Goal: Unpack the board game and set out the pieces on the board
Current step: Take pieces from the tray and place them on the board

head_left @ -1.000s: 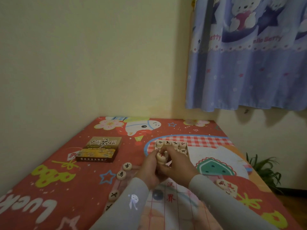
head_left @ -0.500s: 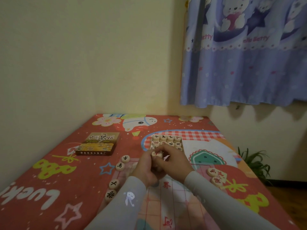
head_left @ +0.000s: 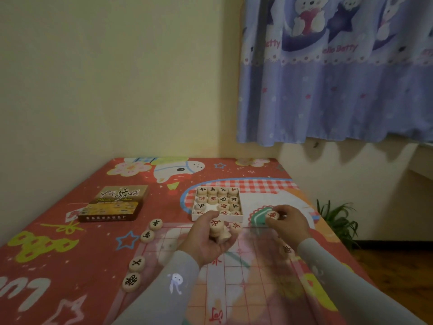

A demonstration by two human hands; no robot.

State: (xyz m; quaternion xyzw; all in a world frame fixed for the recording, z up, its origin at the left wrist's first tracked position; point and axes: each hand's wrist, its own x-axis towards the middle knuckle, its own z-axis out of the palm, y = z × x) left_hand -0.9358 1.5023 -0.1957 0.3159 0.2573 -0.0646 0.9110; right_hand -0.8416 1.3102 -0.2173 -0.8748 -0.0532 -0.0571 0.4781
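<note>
Right hand (head_left: pixel 289 222) pinching one round pale wooden disc with a red character (head_left: pixel 272 215) between thumb and fingertips, its lettered face tilted toward the camera. Left hand (head_left: pixel 208 240) cupped palm-up, fingers curled round a small heap of similar wooden discs (head_left: pixel 218 228), the topmost showing a red mark. The thin translucent game sheet with red grid lines (head_left: pixel 234 277) lies below and toward the wrists of both hands; its right-hand margin, where one red-marked disc (head_left: pixel 286 249) already sits, is just beneath the right hand's fingers, so the right hand is judged the nearer one for placing the pinched disc. The shallow white open tray of remaining discs (head_left: pixel 216 204) lies just beyond the left fingertips. Four black-marked discs (head_left: pixel 155 224) line the sheet's left edge, outboard of the left hand. The brown cardboard box lid (head_left: pixel 114 202) rests farther left.
</note>
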